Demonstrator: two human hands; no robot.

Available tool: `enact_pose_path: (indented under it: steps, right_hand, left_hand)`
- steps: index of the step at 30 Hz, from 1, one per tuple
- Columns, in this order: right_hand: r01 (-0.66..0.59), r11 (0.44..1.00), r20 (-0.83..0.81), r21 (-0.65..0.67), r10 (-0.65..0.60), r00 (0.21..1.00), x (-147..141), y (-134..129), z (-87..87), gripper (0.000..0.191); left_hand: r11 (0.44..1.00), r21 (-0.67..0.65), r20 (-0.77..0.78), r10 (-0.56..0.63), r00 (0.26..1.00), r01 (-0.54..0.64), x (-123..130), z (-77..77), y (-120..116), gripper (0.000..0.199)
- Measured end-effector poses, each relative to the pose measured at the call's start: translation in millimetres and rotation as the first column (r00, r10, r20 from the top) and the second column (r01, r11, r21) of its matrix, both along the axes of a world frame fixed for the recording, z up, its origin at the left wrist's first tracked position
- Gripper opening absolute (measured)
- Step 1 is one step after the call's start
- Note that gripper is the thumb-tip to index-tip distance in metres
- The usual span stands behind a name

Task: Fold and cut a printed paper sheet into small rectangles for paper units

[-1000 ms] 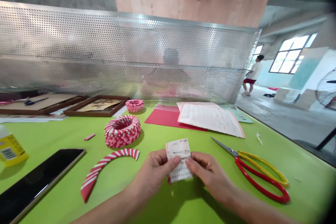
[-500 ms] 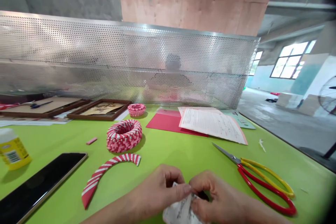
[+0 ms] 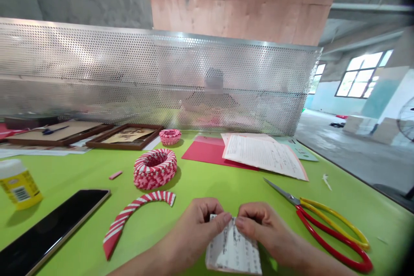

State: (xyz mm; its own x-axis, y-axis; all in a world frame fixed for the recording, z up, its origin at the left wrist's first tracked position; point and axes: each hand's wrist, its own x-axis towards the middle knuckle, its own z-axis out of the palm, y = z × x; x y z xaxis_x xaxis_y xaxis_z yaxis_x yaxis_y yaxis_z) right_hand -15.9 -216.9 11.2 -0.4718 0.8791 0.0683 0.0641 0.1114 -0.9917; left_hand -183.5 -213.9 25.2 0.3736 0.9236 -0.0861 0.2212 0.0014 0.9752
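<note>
A small folded white paper (image 3: 234,250) with dark writing is pinched at its top edge by both hands, near the front of the green table (image 3: 194,185). My left hand (image 3: 202,228) grips its upper left part, thumb on top. My right hand (image 3: 267,230) grips the upper right part, with curled fingers. Left of the hands lies a curved red-and-white striped strip (image 3: 129,215). Behind it sits a striped ring of folded paper (image 3: 155,169), and a smaller ring (image 3: 170,136) farther back. Open-bladed or not I cannot tell, scissors (image 3: 294,200) with red and yellow handles lie at the right.
A phone (image 3: 54,228) and a yellow glue bottle (image 3: 21,187) are at the left. Wooden frames (image 3: 126,136) lie at the back left. Red paper (image 3: 203,151) and written sheets (image 3: 265,155) lie before a perforated metal panel (image 3: 145,77). A small pink piece (image 3: 115,175) is near the ring.
The paper between my hands now shows flatter and more fully, its written face visible. My right hand has shifted slightly up and right, and its fingertips have moved along the top edge.
</note>
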Motion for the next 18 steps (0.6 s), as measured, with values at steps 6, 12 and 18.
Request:
enact_pose_path:
  steps: [6, 12, 18]
  right_hand:
    - [-0.021, 0.999, 0.002, 0.047, 0.021, 1.000, -0.7, -1.5, 2.2, 0.034]
    - [0.029, 0.998, 0.025, 0.056, -0.030, 0.999, -4.0, -4.6, 1.2, 0.031]
    - [0.096, 0.990, 0.075, 0.101, -0.104, 0.992, -5.7, -8.2, 3.6, 0.024]
  left_hand:
    - [1.000, -0.007, 0.024, 0.009, 1.000, -0.009, -1.3, 2.6, 0.4, 0.039]
    - [0.999, 0.016, -0.006, -0.029, 1.000, 0.029, -0.9, 1.9, 0.6, 0.039]
    - [0.993, 0.055, -0.006, -0.105, 0.994, 0.105, -0.7, -0.1, -2.9, 0.032]
